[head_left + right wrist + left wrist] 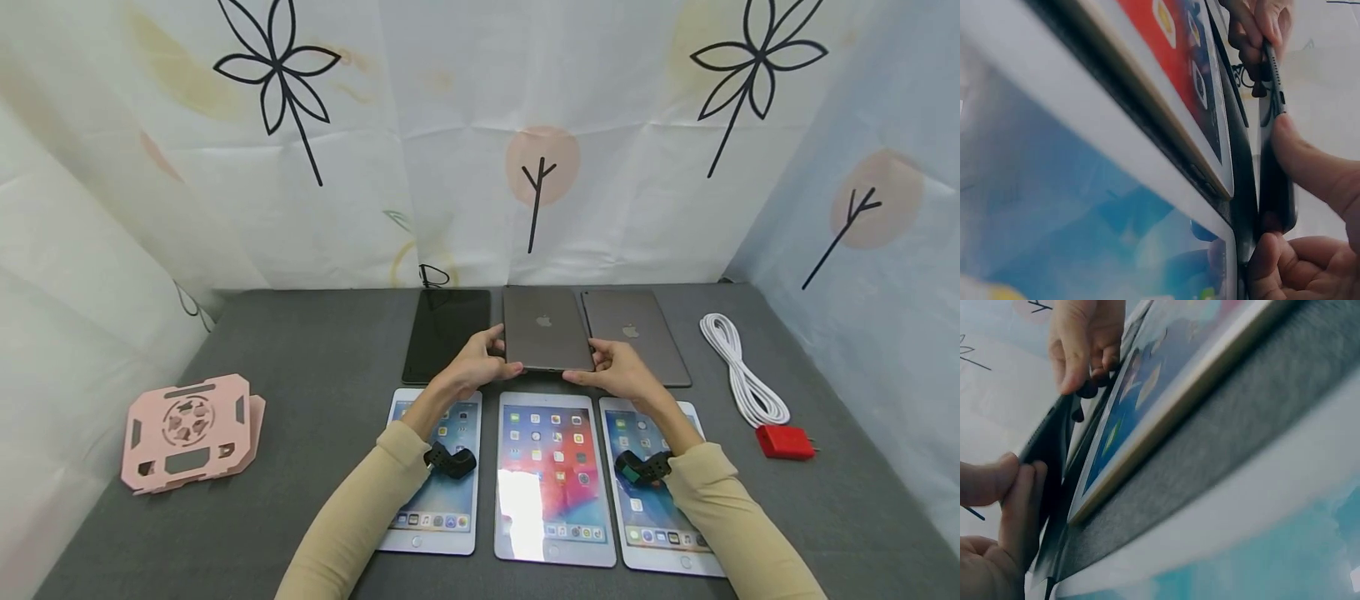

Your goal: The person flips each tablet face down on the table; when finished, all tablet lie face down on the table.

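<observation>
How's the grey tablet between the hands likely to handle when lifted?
The grey tablet should stay stiff, being one thin flat slab. Its smooth back may slip, though the left hand and right hand grip opposite sides. The dark, glossy underside looks like glass, so probably fragile if knocked.

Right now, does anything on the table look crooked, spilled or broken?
The pink stand on the left looks a bit crooked: its bottom layer sticks out on the right. The bright patch on the middle white tablet is probably just glare. I see nothing spilled or broken.
</observation>
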`<state>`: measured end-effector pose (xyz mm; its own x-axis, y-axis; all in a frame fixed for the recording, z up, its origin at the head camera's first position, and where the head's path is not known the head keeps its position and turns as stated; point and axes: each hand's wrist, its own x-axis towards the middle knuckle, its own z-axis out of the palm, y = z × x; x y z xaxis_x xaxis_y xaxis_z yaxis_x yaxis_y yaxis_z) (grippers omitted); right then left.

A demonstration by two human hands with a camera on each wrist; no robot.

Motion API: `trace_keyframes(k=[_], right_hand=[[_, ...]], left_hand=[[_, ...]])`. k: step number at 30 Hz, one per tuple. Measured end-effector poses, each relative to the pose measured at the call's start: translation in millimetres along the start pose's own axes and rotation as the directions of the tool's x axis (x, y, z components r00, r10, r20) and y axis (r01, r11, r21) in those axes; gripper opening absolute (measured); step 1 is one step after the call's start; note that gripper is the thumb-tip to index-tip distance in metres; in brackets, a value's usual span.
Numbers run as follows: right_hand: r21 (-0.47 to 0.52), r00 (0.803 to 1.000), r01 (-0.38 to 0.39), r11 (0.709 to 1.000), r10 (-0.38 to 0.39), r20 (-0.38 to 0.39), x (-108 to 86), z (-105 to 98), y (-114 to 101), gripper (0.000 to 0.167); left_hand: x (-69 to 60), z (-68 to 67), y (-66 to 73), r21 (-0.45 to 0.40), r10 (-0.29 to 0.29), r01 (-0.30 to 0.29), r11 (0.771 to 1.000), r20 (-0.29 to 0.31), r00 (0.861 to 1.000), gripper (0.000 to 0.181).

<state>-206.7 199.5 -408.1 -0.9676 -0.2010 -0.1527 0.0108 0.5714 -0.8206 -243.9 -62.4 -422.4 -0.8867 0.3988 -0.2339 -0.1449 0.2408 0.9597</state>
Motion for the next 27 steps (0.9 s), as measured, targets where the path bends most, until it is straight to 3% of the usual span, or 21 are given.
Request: trace_keyframes(k=[3, 8, 10, 13, 21, 27], right_hand=[[-0.056, 1.000, 0.004, 0.998, -0.004, -0.004, 1.3, 1.4, -1.0, 0.091], [-0.142, 1.000, -0.010, 0.990, 0.007, -0.022, 2.2, 3.4, -2.1, 0.089], [-0.170, 1.000, -0.009, 0.985, 0.004, -0.027, 2.8, 4.0, -1.7, 0.088], [-0.209, 1.000, 0.005, 0.978, -0.010, -0.025, 3.6, 5.0, -0.7, 0.087], [-0.260, 0.998, 0.045, 0.965, -0.055, -0.031, 2.6, 8.2, -1.6, 0.083], [-0.289, 0.998, 0.036, 0.957, -0.050, -0.042, 4.0, 10.3, -1.4, 0.082]], left_hand=[[0.4, -0.4, -1.5, 0.057, 0.000, 0.001, 0.998, -0.016, 1.000, 0.093], [0.1, -1.2, -0.3, 0.060, 0.005, -0.005, 0.998, -0.005, 1.000, 0.101], [0.1, -1.0, 0.0, 0.064, 0.022, -0.021, 0.998, -0.003, 1.000, 0.104], [-0.5, -0.6, -0.3, 0.133, 0.069, -0.067, 0.989, -0.013, 0.998, 0.102], [-0.6, 0.1, -3.5, 0.333, 0.145, -0.118, 0.936, -0.058, 0.988, 0.106], [2.0, -3.9, -6.6, 0.457, 0.168, -0.130, 0.880, -0.043, 0.985, 0.108]])
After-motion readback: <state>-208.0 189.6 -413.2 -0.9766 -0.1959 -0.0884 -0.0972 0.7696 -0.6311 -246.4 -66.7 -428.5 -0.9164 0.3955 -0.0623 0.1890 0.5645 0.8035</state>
